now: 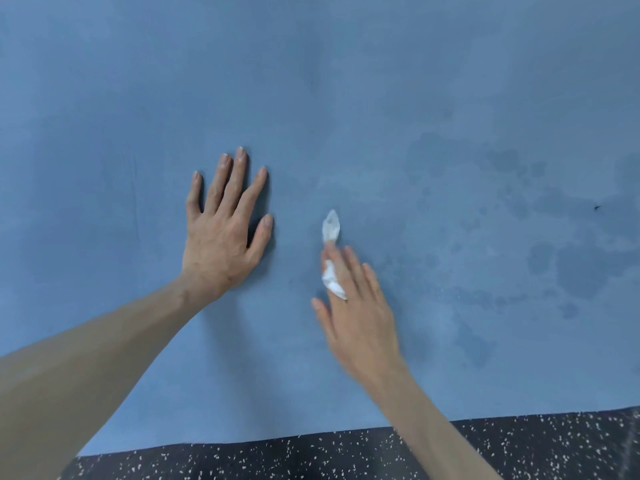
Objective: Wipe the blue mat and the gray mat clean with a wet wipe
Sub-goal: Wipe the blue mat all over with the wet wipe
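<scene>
The blue mat (pixel 346 98) fills almost the whole view. My left hand (pixel 221 233) lies flat on it with its fingers spread and straight. To its right, my right hand (pixel 353 306) presses a crumpled white wet wipe (pixel 331 230) against the mat with straight fingers. Part of the wipe sticks out beyond the fingertips and part shows beside the index finger. Dark damp patches (pixel 571 265) mark the mat to the right of that hand. The gray mat is not in view.
A black floor with white speckles (pixel 311 459) runs along the mat's near edge at the bottom. A small dark speck (pixel 597 207) sits on the mat at the far right.
</scene>
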